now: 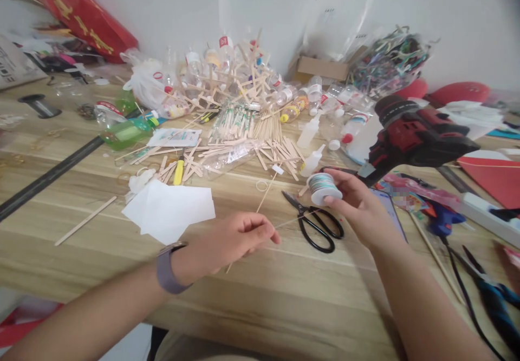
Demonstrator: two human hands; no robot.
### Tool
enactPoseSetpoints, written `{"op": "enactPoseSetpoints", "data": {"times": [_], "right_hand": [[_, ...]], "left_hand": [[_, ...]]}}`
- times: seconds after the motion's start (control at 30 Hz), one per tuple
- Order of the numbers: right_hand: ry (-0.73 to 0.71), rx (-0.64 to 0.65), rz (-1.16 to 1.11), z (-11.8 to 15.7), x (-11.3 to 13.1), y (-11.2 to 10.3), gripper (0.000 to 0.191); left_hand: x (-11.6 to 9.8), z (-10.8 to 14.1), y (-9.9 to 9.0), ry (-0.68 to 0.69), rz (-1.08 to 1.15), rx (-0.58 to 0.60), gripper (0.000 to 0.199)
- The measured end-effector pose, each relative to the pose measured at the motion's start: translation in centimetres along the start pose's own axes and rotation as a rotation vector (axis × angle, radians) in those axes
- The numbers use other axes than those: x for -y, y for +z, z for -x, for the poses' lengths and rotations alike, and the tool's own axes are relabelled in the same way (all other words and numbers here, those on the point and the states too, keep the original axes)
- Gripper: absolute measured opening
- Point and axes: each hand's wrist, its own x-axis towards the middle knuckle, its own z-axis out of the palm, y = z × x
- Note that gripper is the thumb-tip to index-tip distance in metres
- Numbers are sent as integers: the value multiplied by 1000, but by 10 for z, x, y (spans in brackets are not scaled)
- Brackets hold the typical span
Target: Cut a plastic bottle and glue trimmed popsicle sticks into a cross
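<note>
My right hand (357, 207) grips a small spool of pale thread (324, 188) between thumb and fingers, above the tabletop. A strand of thread (298, 219) runs from the spool to my left hand (247, 236), whose fingers are pinched together on it. A thin wooden stick (267, 190) with a white tag (278, 169) at its far end passes under my left hand, and its near end shows below the palm. Whether my fingers also grip the stick is hidden. Black-handled scissors (317, 231) lie partly open between my hands.
White paper sheets (170, 209) and a yellow-handled tool (179, 171) lie left. Wooden sticks (239, 152) and plastic bottles fill the back. At right are a red-black power drill (422, 133), a blue glue gun (444, 217) and pliers (491, 296). A lone stick (85, 221) rests far left.
</note>
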Motion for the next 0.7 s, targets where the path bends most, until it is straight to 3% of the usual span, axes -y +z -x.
{"op": "enactPoseSetpoints", "data": {"times": [0.13, 0.33, 0.6, 0.7], "right_hand": [[-41, -34, 296, -3, -13, -4, 54], [-91, 20, 528, -3, -19, 3, 53], [-202, -270, 1011, 5, -20, 11, 39], [-305, -236, 1024, 9, -12, 14, 33]], "left_hand": [[-1, 3, -10, 32, 39, -101, 39], [3, 1, -14, 62, 77, -103, 39], [6, 1, -17, 81, 73, -70, 36], [3, 4, -19, 118, 111, -66, 35]]}}
